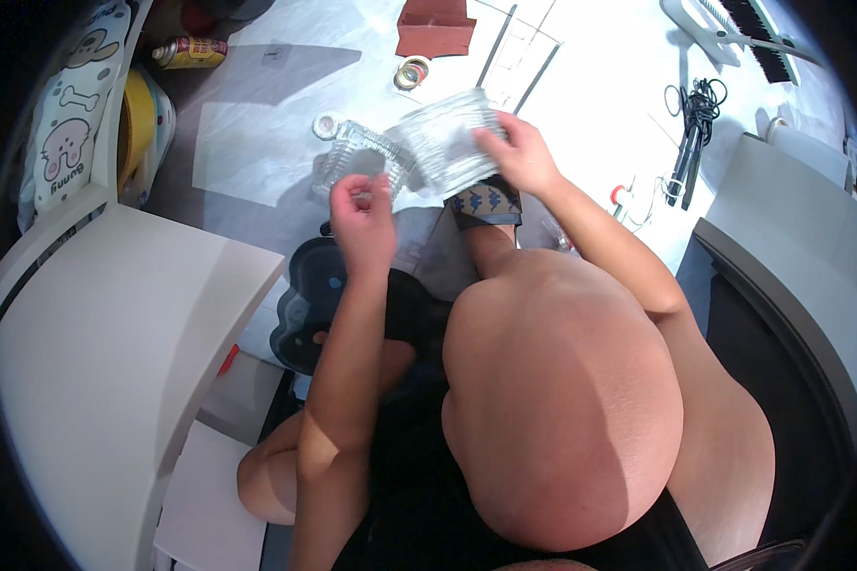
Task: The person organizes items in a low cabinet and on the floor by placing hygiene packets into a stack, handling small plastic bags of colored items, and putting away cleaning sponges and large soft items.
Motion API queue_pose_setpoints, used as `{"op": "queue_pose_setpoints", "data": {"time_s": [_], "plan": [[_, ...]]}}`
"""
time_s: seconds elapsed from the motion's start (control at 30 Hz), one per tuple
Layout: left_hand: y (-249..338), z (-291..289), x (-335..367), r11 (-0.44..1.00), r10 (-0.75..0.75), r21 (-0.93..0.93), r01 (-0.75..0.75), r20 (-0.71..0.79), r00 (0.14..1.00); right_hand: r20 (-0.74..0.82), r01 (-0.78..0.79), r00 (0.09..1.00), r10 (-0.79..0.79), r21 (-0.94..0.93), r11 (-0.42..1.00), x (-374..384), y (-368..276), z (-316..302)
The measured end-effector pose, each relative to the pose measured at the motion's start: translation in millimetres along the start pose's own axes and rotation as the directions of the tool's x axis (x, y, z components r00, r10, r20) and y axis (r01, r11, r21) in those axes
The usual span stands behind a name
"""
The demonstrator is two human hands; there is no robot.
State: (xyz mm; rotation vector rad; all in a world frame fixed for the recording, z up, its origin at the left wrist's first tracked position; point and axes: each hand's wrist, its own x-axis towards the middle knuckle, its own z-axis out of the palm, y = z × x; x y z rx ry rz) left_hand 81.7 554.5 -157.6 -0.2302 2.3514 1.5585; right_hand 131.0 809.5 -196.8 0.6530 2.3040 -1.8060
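Note:
My right hand (pixel 521 155) grips a clear, ribbed, squarish piece (pixel 445 143) by its right edge, fingers closed on it. The piece is tilted above the floor and slightly smeared. Left of it is a clear ribbed container (pixel 360 152), partly behind my left hand (pixel 364 217). The fingers of that hand curl in a pinch at the container's near side; whatever they hold, if anything, is hidden. A small round clear and white item (pixel 328 125) lies against the container's far left corner.
Beyond my hands lie a tape roll (pixel 411 73), a reddish-brown folded piece (pixel 434 30) and a yellow-red spray can (pixel 192 52). Bundled black cables (pixel 700 119) rest at right. A white stool-like surface (pixel 114 333) fills the left; a grey-white cabinet (pixel 781 219) stands right. My knee rises in front.

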Motion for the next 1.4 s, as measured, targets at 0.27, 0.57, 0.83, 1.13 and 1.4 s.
{"op": "queue_pose_setpoints", "data": {"time_s": [0.27, 0.57, 0.83, 1.13, 1.4], "plan": [[-76.0, -17.3, 11.7, 0.857, -0.513, -0.077, 0.51, -0.22, 0.83, -0.214, -0.189, 0.955, 0.205, 0.094, 0.977, -6.7, 24.2, -77.1], [-92.2, -34.5, 23.9, 0.809, -0.584, -0.095, 0.58, -0.03, 0.811, -0.241, -0.06, 0.97, -0.033, -0.365, 0.929, 144.5, -17.0, -21.7], [-68.8, -37.6, 8.0, 0.88, -0.475, 0.033, 0.474, -0.003, 0.88, -0.235, -0.134, 0.972, -0.015, -0.604, 0.786, 208.8, -15.6, -5.3], [-15.0, -73.4, -28.7, 0.838, -0.53, -0.053, 0.543, 0.157, 0.833, -0.113, -0.055, 0.992, -0.053, -0.78, 0.624, 194.5, -40.9, -16.3], [43.0, -191.9, -81.8, 0.899, -0.436, -0.007, 0.439, 0.105, 0.894, -0.066, 0.341, 0.904, -0.421, -0.482, 0.807, 154.3, -137.4, -11.6]]}}
